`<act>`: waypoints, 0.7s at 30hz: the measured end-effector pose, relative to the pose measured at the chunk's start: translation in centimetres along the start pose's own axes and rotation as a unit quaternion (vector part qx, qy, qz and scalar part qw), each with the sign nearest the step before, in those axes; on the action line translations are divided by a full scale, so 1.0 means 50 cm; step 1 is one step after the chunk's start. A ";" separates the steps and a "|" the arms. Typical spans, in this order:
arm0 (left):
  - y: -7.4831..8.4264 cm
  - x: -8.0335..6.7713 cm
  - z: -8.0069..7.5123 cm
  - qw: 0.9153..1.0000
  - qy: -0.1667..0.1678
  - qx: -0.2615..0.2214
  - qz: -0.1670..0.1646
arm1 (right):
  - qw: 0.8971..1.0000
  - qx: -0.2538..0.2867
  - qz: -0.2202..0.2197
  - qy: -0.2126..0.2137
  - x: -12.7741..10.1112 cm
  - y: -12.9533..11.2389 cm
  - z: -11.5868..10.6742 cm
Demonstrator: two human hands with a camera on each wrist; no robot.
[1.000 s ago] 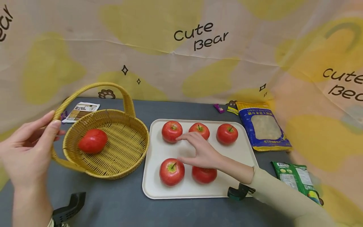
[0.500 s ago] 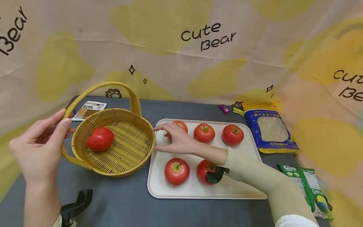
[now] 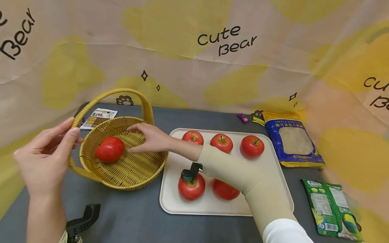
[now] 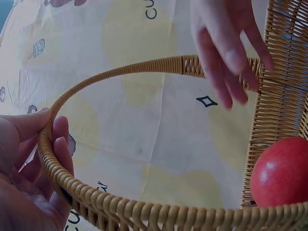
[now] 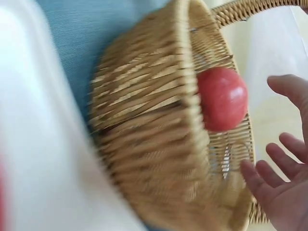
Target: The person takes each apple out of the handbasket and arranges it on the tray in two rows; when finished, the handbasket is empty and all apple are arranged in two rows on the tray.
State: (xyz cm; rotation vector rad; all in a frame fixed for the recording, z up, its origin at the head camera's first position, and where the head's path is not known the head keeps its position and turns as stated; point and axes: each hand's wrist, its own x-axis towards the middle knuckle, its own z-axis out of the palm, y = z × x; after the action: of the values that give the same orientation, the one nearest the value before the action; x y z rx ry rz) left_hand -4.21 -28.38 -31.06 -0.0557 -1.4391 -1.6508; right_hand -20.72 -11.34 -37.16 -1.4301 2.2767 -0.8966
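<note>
My left hand (image 3: 50, 152) pinches the handle of a yellow wicker basket (image 3: 139, 177) between thumb and fingers; the left wrist view shows the fingers curled round the woven handle (image 4: 86, 84). One red apple (image 3: 110, 149) lies on its side in the left part of the basket. Above the basket's right half is my right hand (image 3: 150, 137), thumb and fingers spread apart, holding nothing. In the right wrist view a gap separates its fingers from the apple (image 5: 223, 98).
Right of the basket, a white tray (image 3: 243, 206) bears several red apples (image 3: 252, 146). A blue and yellow pasta bag (image 3: 293, 140) and a green packet (image 3: 331, 209) lie further right. Small candies (image 3: 243, 118) sit at the back, and a white-brown packet (image 3: 98, 118) lies behind the basket.
My right hand has moved left from over the tray's apples to above the basket, fingers still spread. The left hand keeps its hold on the handle. The head view has shifted slightly.
</note>
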 end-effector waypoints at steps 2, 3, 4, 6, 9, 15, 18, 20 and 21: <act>0.003 0.000 -0.001 0.999 -0.010 0.032 0.011 | 1.000 0.007 0.006 -0.017 0.029 -0.009 0.010; 0.005 0.000 -0.001 0.999 -0.012 0.043 0.013 | 1.000 0.011 0.010 -0.025 0.044 -0.011 0.016; 0.006 0.000 -0.001 0.999 -0.012 0.046 0.012 | 0.999 0.012 0.014 -0.034 0.057 -0.013 0.022; 0.007 0.001 -0.002 0.998 -0.015 0.054 0.015 | 0.998 0.016 0.024 -0.050 0.083 -0.016 0.035; 0.005 0.001 0.000 0.999 -0.010 0.035 0.004 | 0.997 0.017 0.038 -0.067 0.113 -0.013 0.051; 0.007 0.000 -0.002 0.998 -0.018 0.063 0.012 | 0.994 0.012 0.061 -0.091 0.155 -0.019 0.085; 0.008 -0.001 -0.003 0.998 -0.014 0.054 -0.004 | 0.992 0.002 0.073 -0.102 0.166 -0.026 0.100; 0.009 0.000 -0.005 0.998 -0.014 0.059 -0.004 | 0.991 -0.009 0.078 -0.108 0.169 -0.029 0.107; 0.010 0.000 -0.005 0.998 -0.013 0.057 -0.006 | 0.991 -0.013 0.080 -0.109 0.170 -0.031 0.110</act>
State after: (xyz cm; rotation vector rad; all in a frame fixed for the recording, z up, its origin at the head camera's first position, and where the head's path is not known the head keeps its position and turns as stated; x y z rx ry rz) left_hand -3.77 -28.55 -30.77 -0.0034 -1.5528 -1.5806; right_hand -20.46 -21.25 -39.76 -1.2658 2.2080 -0.6327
